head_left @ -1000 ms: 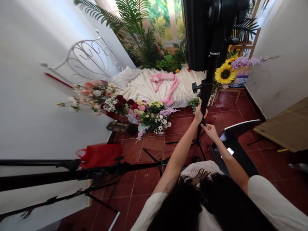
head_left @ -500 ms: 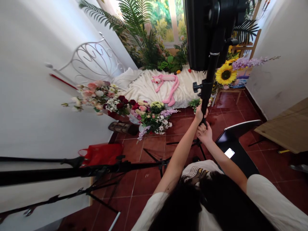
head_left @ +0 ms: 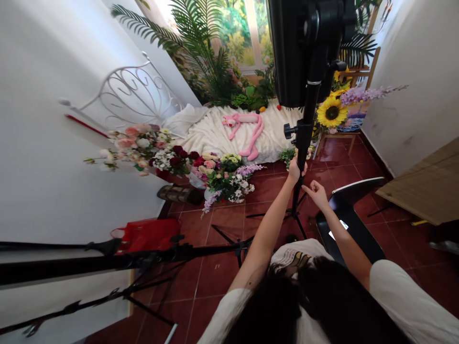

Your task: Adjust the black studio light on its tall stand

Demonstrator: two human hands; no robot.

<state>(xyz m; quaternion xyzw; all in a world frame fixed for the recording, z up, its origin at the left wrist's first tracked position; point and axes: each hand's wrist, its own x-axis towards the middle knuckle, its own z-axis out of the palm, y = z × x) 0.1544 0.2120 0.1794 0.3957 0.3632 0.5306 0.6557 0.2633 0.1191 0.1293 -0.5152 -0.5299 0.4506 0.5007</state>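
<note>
A black light stand (head_left: 304, 125) rises upright in front of me, with a large black lamp head (head_left: 292, 52) at its top. My left hand (head_left: 295, 169) is wrapped round the stand's pole, below a black clamp knob (head_left: 289, 131). Just right of the pole and lower down is my right hand (head_left: 317, 194), its fingers loosely bent and apart. One of its fingertips reaches close to the pole; whether it touches I cannot tell. The stand's spread legs (head_left: 294, 215) rest on the red tiles.
A black chair (head_left: 353, 224) with a phone (head_left: 342, 225) on it stands at my right. Another black stand (head_left: 201, 249) crosses the lower left, near a red bag (head_left: 148, 235). Artificial flowers (head_left: 215, 174) and a cream blanket (head_left: 208, 129) with a pink plush toy (head_left: 247, 125) lie ahead.
My right hand has come off the pole and moved slightly right, its fingers loosening. My left hand keeps its hold. The view has shifted a little.
</note>
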